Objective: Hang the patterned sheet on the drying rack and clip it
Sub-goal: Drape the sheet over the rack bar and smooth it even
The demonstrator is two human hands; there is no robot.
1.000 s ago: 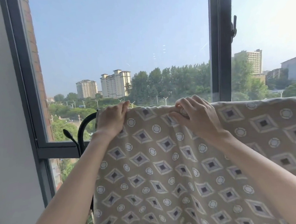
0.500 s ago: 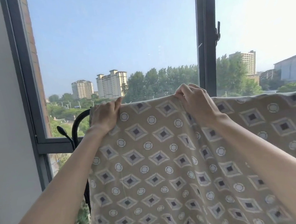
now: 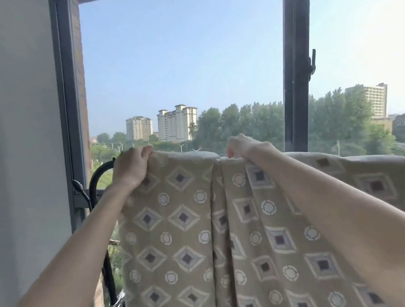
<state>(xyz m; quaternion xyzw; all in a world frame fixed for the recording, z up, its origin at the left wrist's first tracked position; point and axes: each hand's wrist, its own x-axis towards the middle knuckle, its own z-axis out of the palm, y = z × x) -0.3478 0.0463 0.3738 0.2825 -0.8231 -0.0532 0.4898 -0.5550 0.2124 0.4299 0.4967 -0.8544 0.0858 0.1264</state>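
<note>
The patterned sheet (image 3: 184,232), beige with diamond and ring motifs, hangs over the top bar of the drying rack, whose black curved end (image 3: 97,174) shows at the left. My left hand (image 3: 131,168) grips the sheet's top left corner. My right hand (image 3: 242,146) grips the top edge about a hand's width further right, where the cloth bunches into a vertical fold. The rack's top bar is hidden under the sheet. No clip is in view.
A dark window frame (image 3: 292,69) rises behind the sheet, with a handle (image 3: 312,63) on it. A grey wall (image 3: 16,148) stands close on the left. The rack's black post (image 3: 108,275) runs down beside the sheet's left edge.
My right hand has moved right along the top edge, away from my left hand. A vertical fold has formed below it. The camera has tilted up.
</note>
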